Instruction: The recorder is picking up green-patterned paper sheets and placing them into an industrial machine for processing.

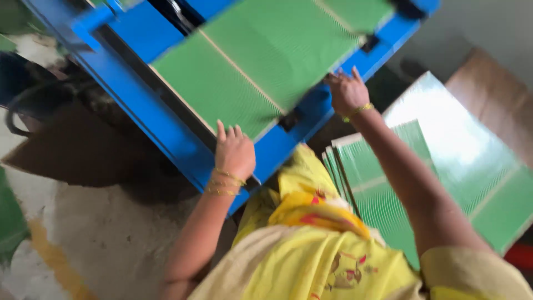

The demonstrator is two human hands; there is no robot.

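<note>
Evidently, a green ribbed sheet point(261, 61) is held flat on the blue machine frame point(166, 133), one hand at each near corner, so that it lies square on the bed. The left hand point(234, 153) is laid on the sheet's near edge, fingers stretched forward and fairly flat, gripping nothing that can be seen. The right hand point(347, 91) is curled at the sheet's right edge; whether the edge is pinched cannot be told, as the picture is blurred. A stack of similar green sheets point(388, 183) is kept just to the right, within reach. A pale, stained floor point(105, 233) is seen below.
</note>
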